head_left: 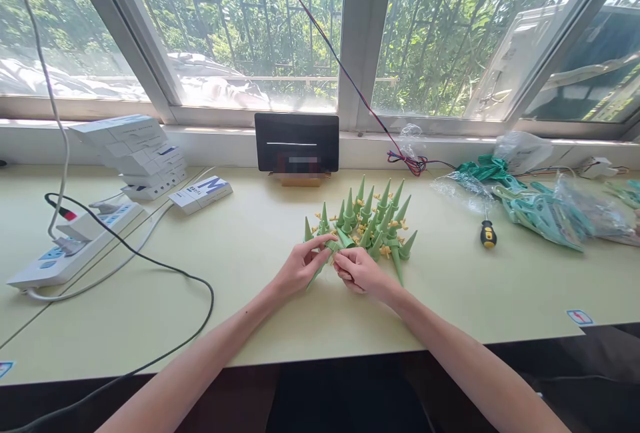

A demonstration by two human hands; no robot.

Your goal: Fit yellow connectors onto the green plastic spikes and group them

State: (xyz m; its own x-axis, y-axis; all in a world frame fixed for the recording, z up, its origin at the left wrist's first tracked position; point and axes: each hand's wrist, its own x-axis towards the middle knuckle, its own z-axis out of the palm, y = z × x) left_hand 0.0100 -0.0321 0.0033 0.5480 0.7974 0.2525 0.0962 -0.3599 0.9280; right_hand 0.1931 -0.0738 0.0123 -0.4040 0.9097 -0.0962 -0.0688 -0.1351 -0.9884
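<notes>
Several green cone-shaped pieces (384, 218) with small yellow parts stand close together on the pale table, just beyond my hands. My left hand (303, 264) has its thumb and fingers closed round a green piece (331, 244), whose pointed end shows below the palm. Right beside it, my right hand (356, 269) is pinched, its fingertips touching the near side of that piece; what they grip is too small to make out. One cone lies tilted at the right front of the group.
A dark tablet (297, 144) stands behind the cones. At left are a power strip (75, 246), cables, stacked white boxes (143, 153) and a single box (201, 194). A screwdriver (489, 234) and plastic bags with green pieces (543, 213) lie at right. The table's front edge is near my forearms.
</notes>
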